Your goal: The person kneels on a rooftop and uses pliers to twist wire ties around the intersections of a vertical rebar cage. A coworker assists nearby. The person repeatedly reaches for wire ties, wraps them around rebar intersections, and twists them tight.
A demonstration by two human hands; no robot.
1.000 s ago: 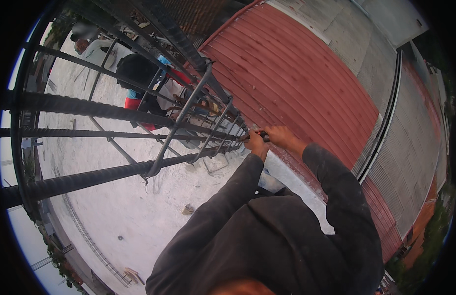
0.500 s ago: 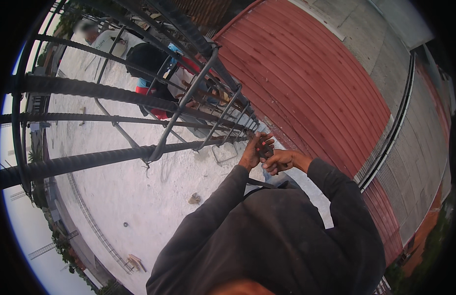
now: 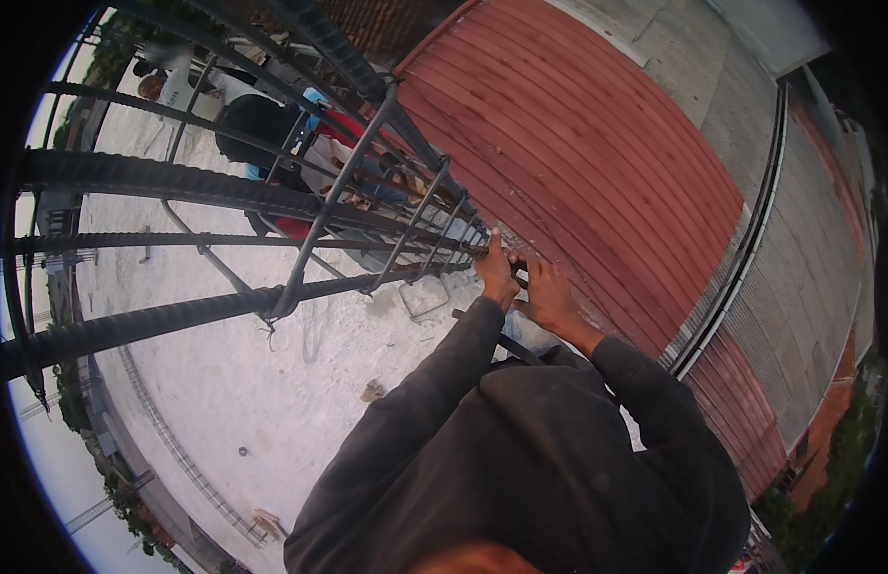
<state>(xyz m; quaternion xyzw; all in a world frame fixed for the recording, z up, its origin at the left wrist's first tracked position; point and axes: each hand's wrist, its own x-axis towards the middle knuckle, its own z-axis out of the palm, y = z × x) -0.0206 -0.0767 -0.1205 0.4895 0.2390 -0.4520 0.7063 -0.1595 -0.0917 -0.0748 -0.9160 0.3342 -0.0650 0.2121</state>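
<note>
A cage of thick ribbed steel bars (image 3: 176, 320) with thin square ties (image 3: 334, 206) stands upright and reaches toward me. My left hand (image 3: 495, 271) lies on the low end of the cage, fingers wrapped at a bar. Close to its right, my right hand (image 3: 551, 298) is curled by the same spot; a dark thin tool (image 3: 506, 342) pokes out below it, and I cannot tell which hand holds it. Both arms wear dark grey sleeves (image 3: 415, 421).
Below lies a pale concrete slab (image 3: 224, 402) with small debris. A red corrugated roof (image 3: 597, 163) slopes on the right, with grey roofing beyond. Other people (image 3: 272, 134) crouch behind the bars at the top left. The slab's edge runs along the lower left.
My view has tilted, so the cage looms larger. My hands have shifted slightly at the base of the cage, and my left hand now points up along a bar.
</note>
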